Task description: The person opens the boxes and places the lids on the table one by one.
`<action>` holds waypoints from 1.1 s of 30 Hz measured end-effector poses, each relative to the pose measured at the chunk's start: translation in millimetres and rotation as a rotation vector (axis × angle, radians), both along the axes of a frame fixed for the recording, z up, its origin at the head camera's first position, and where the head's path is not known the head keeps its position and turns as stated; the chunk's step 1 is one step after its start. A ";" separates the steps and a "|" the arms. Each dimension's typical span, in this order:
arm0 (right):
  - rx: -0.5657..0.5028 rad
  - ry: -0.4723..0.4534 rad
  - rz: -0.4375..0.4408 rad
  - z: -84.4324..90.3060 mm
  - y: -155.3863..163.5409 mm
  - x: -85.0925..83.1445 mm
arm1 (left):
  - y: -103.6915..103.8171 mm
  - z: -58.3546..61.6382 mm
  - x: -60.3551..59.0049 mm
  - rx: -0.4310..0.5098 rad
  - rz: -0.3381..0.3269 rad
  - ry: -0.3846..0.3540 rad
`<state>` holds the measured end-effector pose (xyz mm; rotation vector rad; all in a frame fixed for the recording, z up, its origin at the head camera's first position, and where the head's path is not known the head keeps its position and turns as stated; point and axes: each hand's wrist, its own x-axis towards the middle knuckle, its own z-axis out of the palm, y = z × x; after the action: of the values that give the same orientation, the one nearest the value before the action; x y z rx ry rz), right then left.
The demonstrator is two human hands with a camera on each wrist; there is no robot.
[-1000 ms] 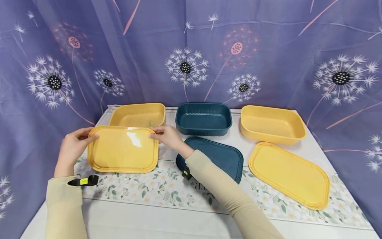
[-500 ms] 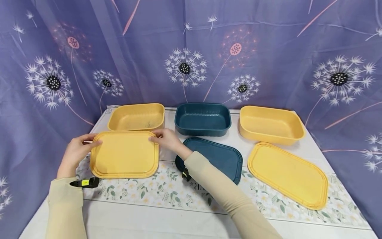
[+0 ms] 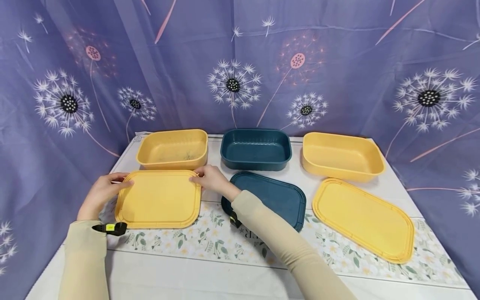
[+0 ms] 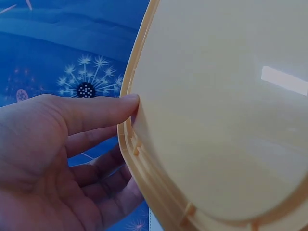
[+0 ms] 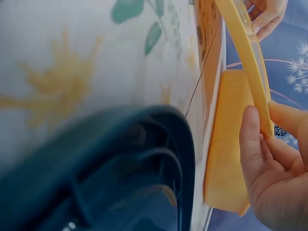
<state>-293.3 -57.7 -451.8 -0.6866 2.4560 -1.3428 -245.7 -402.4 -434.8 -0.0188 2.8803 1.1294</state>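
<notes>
A yellow lid [image 3: 159, 199] lies nearly flat at the table's left front, in front of a yellow box [image 3: 172, 148]. My left hand [image 3: 106, 190] holds its left rim, thumb on top and fingers underneath, as the left wrist view shows with the lid [image 4: 216, 120] close up and the left hand [image 4: 62, 149] beside it. My right hand [image 3: 209, 180] pinches the lid's far right corner; in the right wrist view the right hand [image 5: 269, 163] grips the lid's thin edge [image 5: 243, 57].
A dark blue box [image 3: 256, 148] and its blue lid [image 3: 275, 199] sit mid-table. Another yellow box [image 3: 340, 157] and yellow lid [image 3: 363, 218] lie to the right. A floral cloth [image 3: 210, 239] covers the table; a dandelion-print curtain hangs behind.
The yellow lid has come down and toward me, from tilted in front of the left box to almost flat on the cloth. Both hands kept their hold.
</notes>
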 end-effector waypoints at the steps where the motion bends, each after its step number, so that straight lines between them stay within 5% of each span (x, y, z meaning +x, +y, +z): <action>1: 0.008 -0.005 0.000 -0.4 0.1 -0.4 | 0.0 -0.8 -1.1 0.001 -0.002 -0.006; 25: 0.150 -0.065 -0.037 -8.3 -2.2 -3.7 | -1.5 -18.8 -16.9 0.051 -0.025 -0.148; 33: 0.145 -0.077 -0.036 -12.0 -0.8 -2.5 | 1.0 -22.5 -17.3 0.002 -0.048 -0.112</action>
<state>-295.9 -58.5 -463.8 -0.5492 2.4850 -1.1668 -263.0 -401.4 -457.3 -0.0126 2.7664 1.0874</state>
